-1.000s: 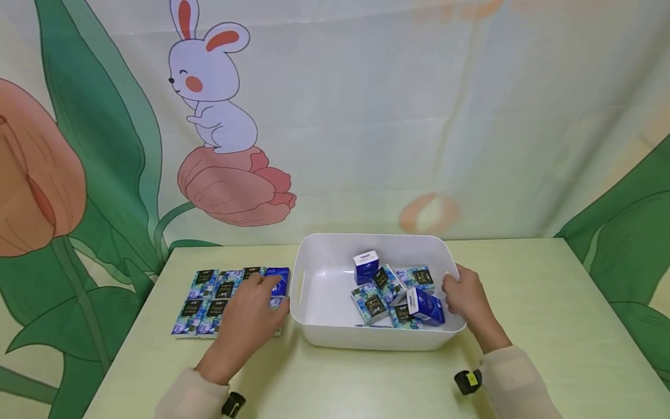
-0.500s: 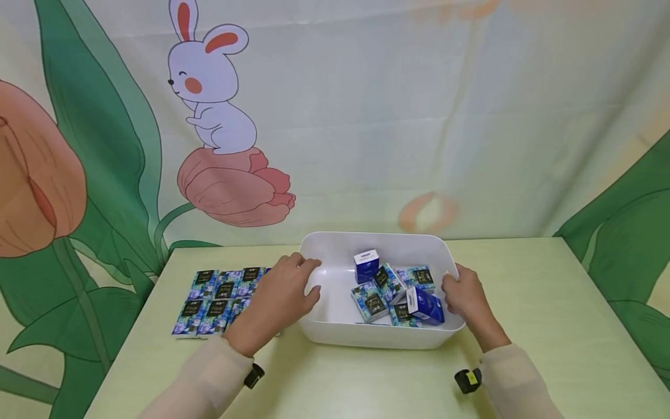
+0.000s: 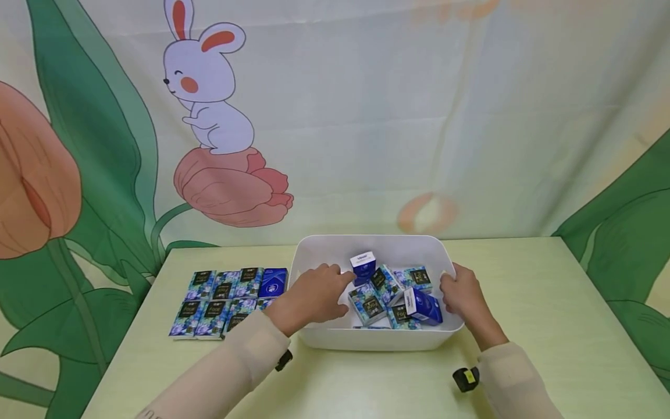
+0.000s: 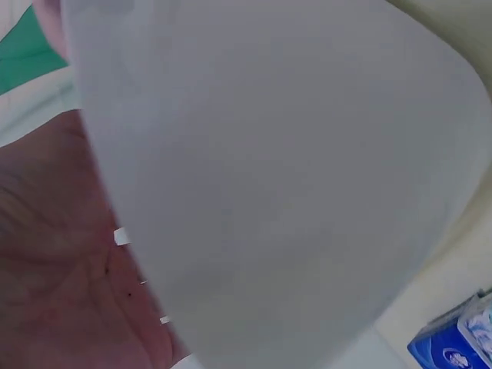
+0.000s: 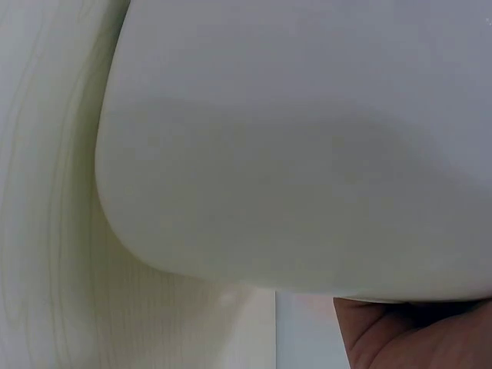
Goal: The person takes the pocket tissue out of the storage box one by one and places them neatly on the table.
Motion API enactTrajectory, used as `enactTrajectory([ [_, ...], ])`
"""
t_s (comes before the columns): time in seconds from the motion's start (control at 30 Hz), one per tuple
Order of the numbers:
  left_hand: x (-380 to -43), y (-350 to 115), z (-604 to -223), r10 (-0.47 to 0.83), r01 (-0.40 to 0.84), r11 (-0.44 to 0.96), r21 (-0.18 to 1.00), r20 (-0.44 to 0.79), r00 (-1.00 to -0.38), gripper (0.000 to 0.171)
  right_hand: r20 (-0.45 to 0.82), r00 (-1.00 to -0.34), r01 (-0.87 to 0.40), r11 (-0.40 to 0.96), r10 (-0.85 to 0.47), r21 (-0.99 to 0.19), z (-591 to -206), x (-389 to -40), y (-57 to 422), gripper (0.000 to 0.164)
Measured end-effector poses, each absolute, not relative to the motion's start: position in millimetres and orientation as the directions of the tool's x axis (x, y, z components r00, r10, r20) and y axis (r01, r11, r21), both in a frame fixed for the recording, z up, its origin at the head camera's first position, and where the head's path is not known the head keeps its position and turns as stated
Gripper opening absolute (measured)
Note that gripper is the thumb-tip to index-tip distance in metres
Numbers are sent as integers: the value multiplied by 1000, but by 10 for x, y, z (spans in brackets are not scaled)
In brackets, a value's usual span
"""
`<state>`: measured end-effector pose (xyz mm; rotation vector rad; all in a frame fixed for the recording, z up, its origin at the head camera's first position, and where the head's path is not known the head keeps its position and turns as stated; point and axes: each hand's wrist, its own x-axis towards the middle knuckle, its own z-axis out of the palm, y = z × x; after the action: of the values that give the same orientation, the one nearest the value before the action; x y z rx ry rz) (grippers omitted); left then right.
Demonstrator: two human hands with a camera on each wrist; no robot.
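At the white bin's [image 3: 377, 340] three o'clock end, the right hand [image 3: 463, 292] is gripping the rim. The left hand [image 3: 318, 295] is hanging over the nine o'clock half, empty, its thumb standing apart from loosely extended fingers; an upright blue pack [image 3: 364, 272] is standing just beside it, toward two o'clock. Flowered packs [image 3: 368, 305] are lying jumbled inside; neat rows of packs [image 3: 211, 320] are lying outside, toward nine o'clock, on the table [image 3: 549, 326].

The pale desk [image 3: 549, 314] carries a white bin [image 3: 377, 340]; left of the bin, flowered packets [image 3: 211, 318] lie in two rows, a blue packet [image 3: 273, 282] in the back one.
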<state>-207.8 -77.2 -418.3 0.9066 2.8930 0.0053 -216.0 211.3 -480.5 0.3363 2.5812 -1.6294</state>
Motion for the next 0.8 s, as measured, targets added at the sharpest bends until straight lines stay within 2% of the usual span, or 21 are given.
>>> enactTrajectory([
  [0.2, -2165, -602, -4349, 591, 611, 788, -72, -191, -784, 59, -174, -973, 221, 414, 149, -883, -4801, -2162, 2122, 40],
  [0.37, -2199, -490, -4487, 597, 631, 770, -92, -241, -765, 60, -179, -972, 227, 414, 150, -882, -4807, -2159, 2116, 41],
  [0.6, -2182, -411, -4659, 666, 698, 694, -177, -212, -716, 51, -168, -973, 223, 438, 159, -871, -4803, -2156, 2112, 42],
  [0.8, -2194, -424, -4669, 640, 674, 715, -187, -215, -738, 50, -163, -973, 222, 450, 167, -865, -4820, -2168, 2119, 41],
])
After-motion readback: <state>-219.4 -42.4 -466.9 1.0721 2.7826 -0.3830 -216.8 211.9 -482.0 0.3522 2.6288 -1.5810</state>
